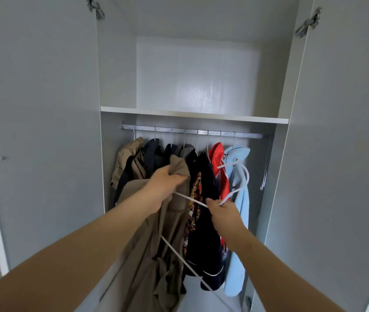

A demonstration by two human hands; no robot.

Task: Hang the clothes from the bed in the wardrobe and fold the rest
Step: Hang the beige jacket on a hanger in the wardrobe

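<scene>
I stand before an open grey wardrobe. My left hand (164, 188) grips the collar of a long khaki coat (154, 255) that hangs down in front of me. My right hand (222, 212) holds a white wire hanger (237, 176) near its neck; the hanger's hook rises in front of the light blue garment, and one arm of it runs down across the coat. Behind my hands the metal rail (192, 131) carries several hung garments: a khaki jacket (127, 158), dark ones, a red one (218, 167) and a light blue fleece (238, 221).
A white shelf (192, 114) sits above the rail, its compartment holding nothing I can see. Both wardrobe doors (37, 131) stand open at left and right. A few bare hangers (265, 163) hang at the rail's right end.
</scene>
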